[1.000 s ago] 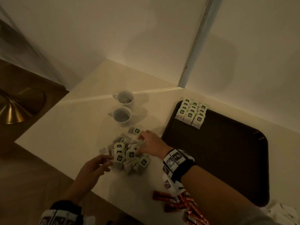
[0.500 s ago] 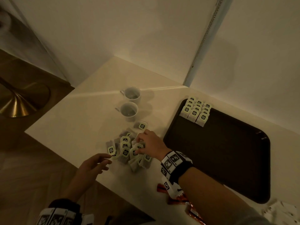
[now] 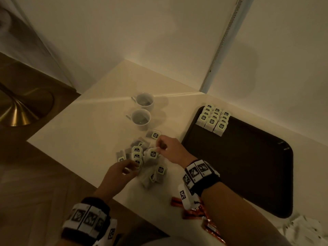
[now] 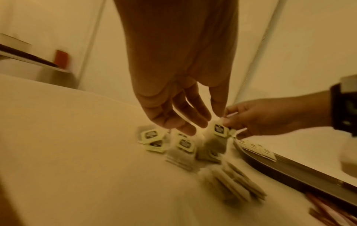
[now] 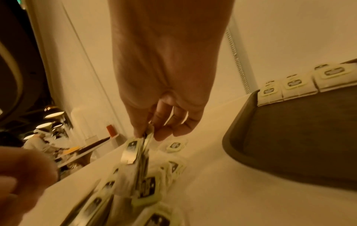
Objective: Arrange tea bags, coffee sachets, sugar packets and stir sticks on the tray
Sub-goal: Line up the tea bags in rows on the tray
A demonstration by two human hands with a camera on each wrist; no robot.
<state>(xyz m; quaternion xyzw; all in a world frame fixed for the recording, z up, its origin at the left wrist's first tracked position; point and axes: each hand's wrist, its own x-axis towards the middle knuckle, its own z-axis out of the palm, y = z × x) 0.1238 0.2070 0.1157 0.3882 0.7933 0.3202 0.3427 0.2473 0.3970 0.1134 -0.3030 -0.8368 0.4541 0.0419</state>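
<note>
Compared with half a second ago, I see the left hand [image 3: 120, 172] has moved up off the table edge and onto the near side of the loose pile of tea bags [image 3: 142, 158]; before, it hung short of the pile. Its fingers [image 4: 181, 120] reach down, straight and spread, over the bags, and I cannot tell whether they touch one yet. The right hand [image 3: 170, 150] has stayed at the far side of the pile, but now it pinches a small bunch of tea bags [image 5: 139, 151] between thumb and fingertips, lifted a little so they hang on edge above the rest. The camera has also shifted slightly, so the table [image 3: 85, 139] sits a bit differently in the head view.

The dark tray [image 3: 248, 166] lies on the table to the right of the pile, close to the right hand. In its far left corner I see three neat rows of tea bags [image 3: 213, 119], overlapping like tiles; the rest of the tray floor shows bare.

Two white cups [image 3: 142, 110] stand side by side beyond the pile, each with something dark inside that I cannot make out. One single tea bag [image 3: 154, 134] lies between the cups and the right hand. Red-brown sachets [image 3: 200, 213] lie near the table's front edge under the right forearm, and white packets [image 3: 305, 229] sit at the tray's near right corner.
</note>
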